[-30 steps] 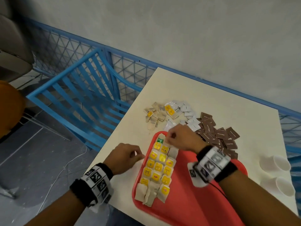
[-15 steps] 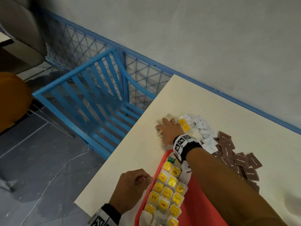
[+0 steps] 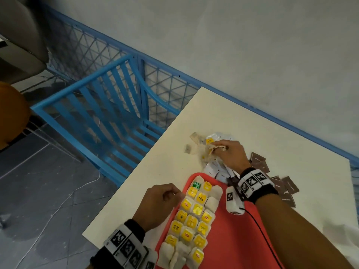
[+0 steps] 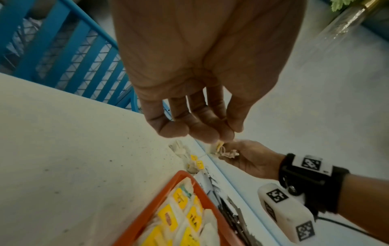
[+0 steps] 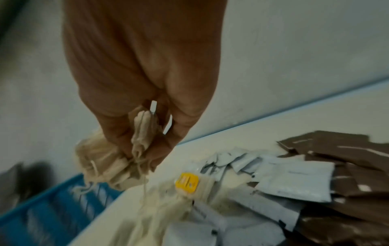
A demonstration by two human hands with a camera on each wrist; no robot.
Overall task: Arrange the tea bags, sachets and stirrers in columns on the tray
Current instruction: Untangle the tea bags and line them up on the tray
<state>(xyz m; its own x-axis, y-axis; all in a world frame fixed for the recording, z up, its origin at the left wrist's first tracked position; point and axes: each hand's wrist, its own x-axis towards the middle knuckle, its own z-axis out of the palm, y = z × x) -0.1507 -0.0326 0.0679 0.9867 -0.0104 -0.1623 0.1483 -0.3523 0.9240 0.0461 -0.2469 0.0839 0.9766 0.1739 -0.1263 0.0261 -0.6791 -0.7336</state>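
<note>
A red tray [image 3: 233, 239] lies at the table's near edge, with yellow-tagged tea bags [image 3: 192, 220] in columns along its left side. My right hand [image 3: 215, 148] is beyond the tray, over the loose pile, and grips a bunch of tea bags [image 5: 143, 133] whose strings dangle. Under it lie more tea bags [image 5: 187, 183], white sachets [image 5: 294, 179] and brown sachets [image 5: 357, 158]. My left hand [image 3: 172, 194] rests at the tray's left rim [image 4: 168, 188]. Its fingers [image 4: 174, 128] are loosely curled and nothing shows in them. No stirrers are in view.
The cream table [image 3: 252, 123] stands against a grey wall. A blue slatted chair [image 3: 97, 105] stands close to its left edge. Two stray tea bags [image 3: 194, 138] lie left of the pile. Brown sachets [image 3: 287, 187] spread to the right of my right wrist.
My right hand left the tray, reached into the loose pile and now grips a bunch of tea bags. My left hand stayed beside the tray.
</note>
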